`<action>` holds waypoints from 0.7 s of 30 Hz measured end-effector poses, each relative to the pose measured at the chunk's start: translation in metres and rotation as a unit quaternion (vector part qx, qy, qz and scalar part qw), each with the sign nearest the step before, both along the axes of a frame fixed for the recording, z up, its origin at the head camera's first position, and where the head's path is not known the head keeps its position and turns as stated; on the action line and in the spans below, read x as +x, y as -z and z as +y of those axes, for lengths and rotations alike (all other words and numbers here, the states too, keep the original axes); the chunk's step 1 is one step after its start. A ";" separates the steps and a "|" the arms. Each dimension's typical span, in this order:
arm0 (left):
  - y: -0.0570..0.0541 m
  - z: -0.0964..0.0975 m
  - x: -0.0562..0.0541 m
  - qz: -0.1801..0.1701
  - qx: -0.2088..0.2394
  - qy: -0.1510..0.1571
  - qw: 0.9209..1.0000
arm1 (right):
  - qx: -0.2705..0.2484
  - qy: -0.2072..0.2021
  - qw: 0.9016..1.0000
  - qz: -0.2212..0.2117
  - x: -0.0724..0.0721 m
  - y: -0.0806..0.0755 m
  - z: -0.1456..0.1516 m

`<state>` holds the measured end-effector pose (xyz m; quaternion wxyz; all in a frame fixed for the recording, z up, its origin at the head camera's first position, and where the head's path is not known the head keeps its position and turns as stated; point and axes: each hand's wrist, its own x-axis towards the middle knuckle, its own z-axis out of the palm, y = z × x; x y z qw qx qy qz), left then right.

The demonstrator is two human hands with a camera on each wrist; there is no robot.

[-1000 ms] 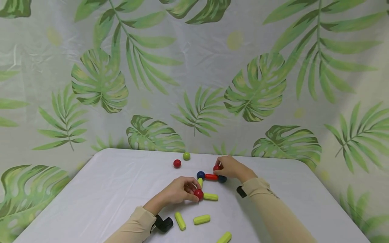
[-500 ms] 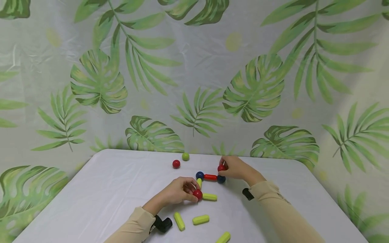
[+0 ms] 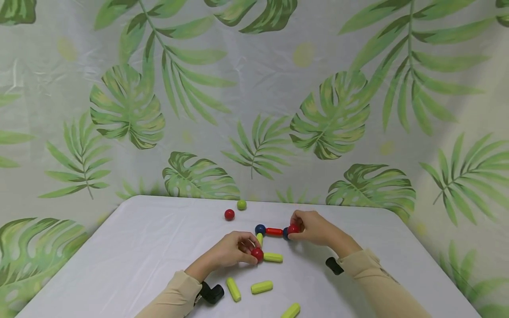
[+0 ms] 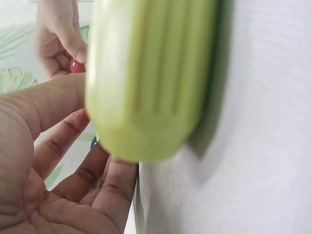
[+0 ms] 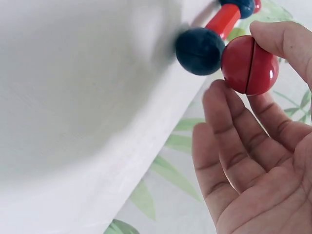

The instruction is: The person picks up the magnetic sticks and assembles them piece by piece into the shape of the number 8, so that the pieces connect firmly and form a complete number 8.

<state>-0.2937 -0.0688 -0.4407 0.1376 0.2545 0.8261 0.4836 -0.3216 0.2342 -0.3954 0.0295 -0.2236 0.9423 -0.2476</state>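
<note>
My left hand [image 3: 230,250] pinches a red ball [image 3: 257,254] between thumb and fingers, low over the table. Two yellow-green rods meet at this ball: one rod [image 3: 273,257] points right, the other [image 3: 260,239] runs back to a dark blue ball [image 3: 260,229]. A red rod [image 3: 274,232] links that ball to a second dark blue ball [image 5: 200,51]. With thumb and fingertips, my right hand [image 3: 317,227] holds another red ball [image 5: 243,66] right at the side of this second blue ball. In the left wrist view, a close yellow-green rod [image 4: 151,73] hides the left fingertips.
Several loose yellow-green rods lie nearer me, including one rod [image 3: 233,289] by the left wrist and another [image 3: 261,287] beside it. Toward the table's back edge sit a red ball [image 3: 229,214] and a green ball [image 3: 241,204]. Behind the white table [image 3: 131,247] hangs a leaf-print cloth [image 3: 254,88].
My right hand has carried its red ball rightward and slightly toward me, from above the red rod to the right side of the second blue ball. The left hand stays put.
</note>
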 end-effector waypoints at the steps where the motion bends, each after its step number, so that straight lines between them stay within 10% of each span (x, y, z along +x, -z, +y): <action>1: 0.000 0.000 0.000 -0.001 0.001 0.000 1.000 | 0.001 -0.003 1.000 0.003 0.003 0.000 0.000; 21: 0.001 -0.002 -0.001 -0.021 0.011 -0.002 1.000 | -0.023 -0.037 0.998 -0.036 0.032 0.017 -0.002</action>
